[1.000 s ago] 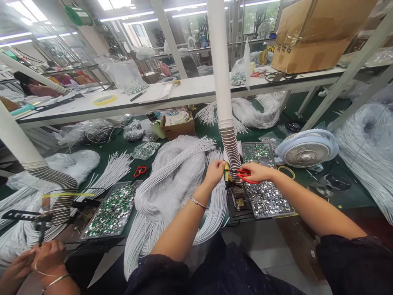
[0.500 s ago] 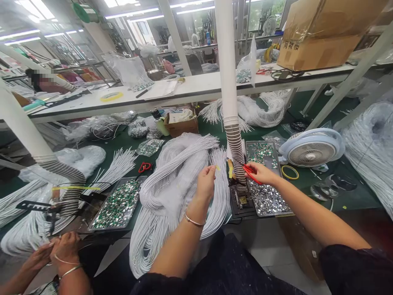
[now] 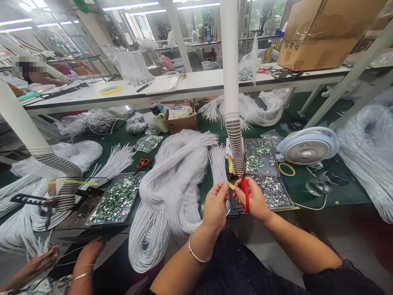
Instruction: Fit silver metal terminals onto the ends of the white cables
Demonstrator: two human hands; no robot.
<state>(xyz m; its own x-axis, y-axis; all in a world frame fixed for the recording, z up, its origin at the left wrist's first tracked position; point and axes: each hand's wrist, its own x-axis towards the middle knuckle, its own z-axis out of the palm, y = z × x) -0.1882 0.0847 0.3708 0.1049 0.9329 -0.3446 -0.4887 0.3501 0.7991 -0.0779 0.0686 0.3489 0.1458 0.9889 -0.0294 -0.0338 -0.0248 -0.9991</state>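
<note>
In front of me, my left hand (image 3: pixel 216 205) pinches one end of a short strip of yellow tape (image 3: pixel 231 185). My right hand (image 3: pixel 257 203) has red-handled scissors (image 3: pixel 245 193) in its grip, blades pointing up and away. Its thumb and fingertips also meet the strip's other end, so the tape spans the small gap between both hands. Just beyond them the ribbed end of an exhaust hose (image 3: pixel 235 143) comes down over a dark fixture, partly hidden by my hands. A large bundle of white cables (image 3: pixel 150 241) lies to the left of my left hand.
Right of the hose are a tray of green boards (image 3: pixel 271 169) and silver pieces, a yellow tape roll (image 3: pixel 287 169) and a fan (image 3: pixel 307 151). At left stands another parts tray (image 3: pixel 92 219), with red-handled scissors (image 3: pixel 143 163) behind it. A co-worker's hands (image 3: pixel 92 250) are at lower left.
My right hand has moved left and toward me with the scissors, from beside the hose to the tape. My left hand has come lower and slightly right. The co-worker's hands have moved apart.
</note>
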